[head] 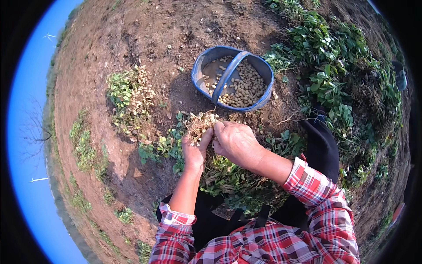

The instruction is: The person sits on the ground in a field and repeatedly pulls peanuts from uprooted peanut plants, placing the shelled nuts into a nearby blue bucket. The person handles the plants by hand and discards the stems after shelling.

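My left hand (pixel 194 150) grips a peanut plant by its stems, just below the tangled roots and pods (pixel 200 124). The leafy part (pixel 168 143) seems to hang down to the left of that hand. Against the right side of the root cluster, my right hand (pixel 235 142) has its thumb and fingers pinched together; whether a pod sits between the fingertips is hidden. Just beyond both hands stands a blue basket (pixel 197 71) with an arched handle (pixel 227 77). Loose peanuts in their shells (pixel 249 84) cover part of its bottom, mostly at the right.
A heap of pulled peanut plants (pixel 130 99) with pods showing lies on the soil at left. Green plants (pixel 329 66) are piled along the right, beside my dark-clothed leg (pixel 321 148). More plants (pixel 244 181) lie between my legs. Rows of plants (pixel 82 145) stretch away at far left.
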`<state>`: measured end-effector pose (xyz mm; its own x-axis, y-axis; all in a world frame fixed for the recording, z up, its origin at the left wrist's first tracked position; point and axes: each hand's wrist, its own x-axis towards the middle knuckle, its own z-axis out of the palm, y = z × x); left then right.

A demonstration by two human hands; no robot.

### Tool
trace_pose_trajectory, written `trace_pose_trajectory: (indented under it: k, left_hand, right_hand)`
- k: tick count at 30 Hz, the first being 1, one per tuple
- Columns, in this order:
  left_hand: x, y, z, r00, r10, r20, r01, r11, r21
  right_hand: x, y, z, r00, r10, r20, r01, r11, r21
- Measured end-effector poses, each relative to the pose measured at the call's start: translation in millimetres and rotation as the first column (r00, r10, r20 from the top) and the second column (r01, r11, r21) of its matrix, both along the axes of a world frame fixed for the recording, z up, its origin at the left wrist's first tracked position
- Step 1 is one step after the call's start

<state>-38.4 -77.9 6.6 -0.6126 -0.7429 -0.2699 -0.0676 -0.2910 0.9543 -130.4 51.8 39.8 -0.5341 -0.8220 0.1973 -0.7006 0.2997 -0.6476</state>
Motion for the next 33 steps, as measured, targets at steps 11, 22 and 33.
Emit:
trace_pose_trajectory:
  k: [11,22,33]
  left_hand:
    - [19.3,-30.7,21.2,0.945,-0.32,-0.066,0.324,0.891,0.318]
    - [18.8,-8.2,27.7,0.782,-0.475,-0.404,0.622,0.643,0.447]
    - [18.2,13.8,51.0,0.848,-0.389,-0.36,0.526,0.698,0.485]
  right_hand:
    - [-57.1,27.2,14.6,0.979,-0.195,-0.061,0.177,0.957,-0.229]
    - [-23.1,15.2,22.7,0.69,0.268,0.672,-0.051,0.945,-0.324]
    - [-27.8,23.0,34.4,0.579,0.383,0.72,-0.127,0.915,-0.384]
